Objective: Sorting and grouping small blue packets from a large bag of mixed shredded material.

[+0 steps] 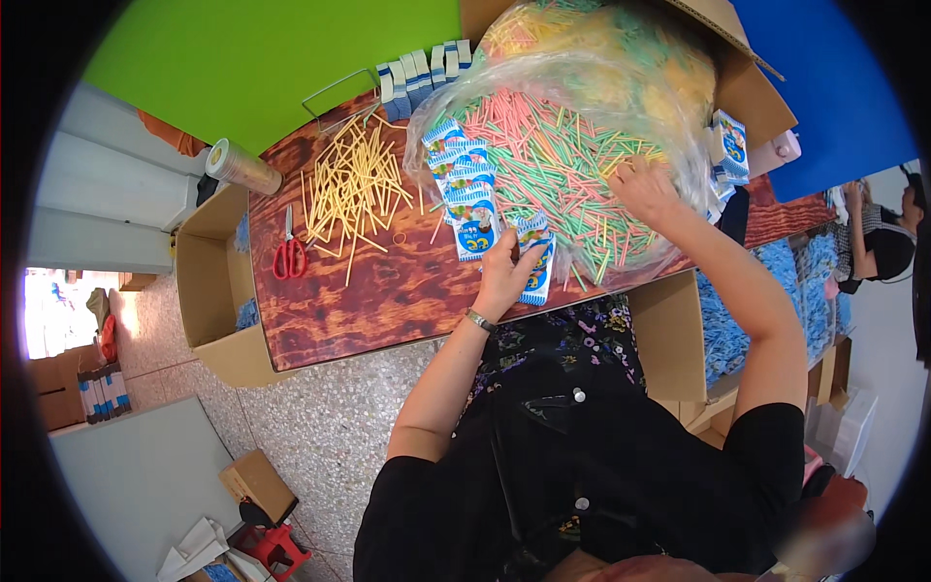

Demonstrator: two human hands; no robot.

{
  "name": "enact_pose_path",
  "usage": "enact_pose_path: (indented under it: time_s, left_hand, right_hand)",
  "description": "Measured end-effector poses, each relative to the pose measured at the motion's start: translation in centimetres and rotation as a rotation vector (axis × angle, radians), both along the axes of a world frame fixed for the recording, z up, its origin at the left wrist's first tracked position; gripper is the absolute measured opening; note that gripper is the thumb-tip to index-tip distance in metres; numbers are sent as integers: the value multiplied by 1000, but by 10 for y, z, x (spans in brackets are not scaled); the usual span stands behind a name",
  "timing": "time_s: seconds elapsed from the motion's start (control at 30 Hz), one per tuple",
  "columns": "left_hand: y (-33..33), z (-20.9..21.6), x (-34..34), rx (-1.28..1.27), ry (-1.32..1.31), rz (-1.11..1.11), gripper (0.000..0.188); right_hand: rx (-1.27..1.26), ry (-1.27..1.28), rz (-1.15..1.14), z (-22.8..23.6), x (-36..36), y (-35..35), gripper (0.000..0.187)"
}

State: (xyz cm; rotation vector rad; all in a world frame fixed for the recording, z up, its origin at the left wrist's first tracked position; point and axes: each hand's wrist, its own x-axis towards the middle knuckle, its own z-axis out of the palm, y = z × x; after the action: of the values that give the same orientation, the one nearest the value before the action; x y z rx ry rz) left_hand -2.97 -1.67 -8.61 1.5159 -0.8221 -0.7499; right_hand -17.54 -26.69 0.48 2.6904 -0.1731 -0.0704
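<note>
My left hand [504, 279], with a metal watch at the wrist, is closed at the table's near edge. Its thumb and fingers grip small blue-and-white packets [536, 274]. Just left of it, more packets of the same kind [472, 209] lie overlapped in a row. My right hand [645, 189] reaches into a heap of thin pink, green and yellow sticks [553, 179] in a large clear plastic bag [451, 97]. The right fingers are curled together among the yellow sticks, and what they hold is hidden.
Loose yellow sticks [359, 179] and red-handled scissors [289, 254] lie on the brown patterned table [339, 320]. White-and-blue packs [417, 78] line its back. Cardboard boxes [669, 339] with blue packets [752, 310] stand below at right. A person [873, 233] is farther right.
</note>
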Motion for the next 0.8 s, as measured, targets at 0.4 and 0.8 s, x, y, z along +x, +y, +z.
enact_pose_path:
  time_s: [0.4, 0.8]
  left_hand:
    - [3, 28, -4, -79, -245, 95, 31]
    - [4, 30, -6, -94, -320, 111, 28]
  right_hand:
    - [-61, 469, -456, -11, 56, 16, 13]
    - [28, 234, -499, -34, 27, 3, 16]
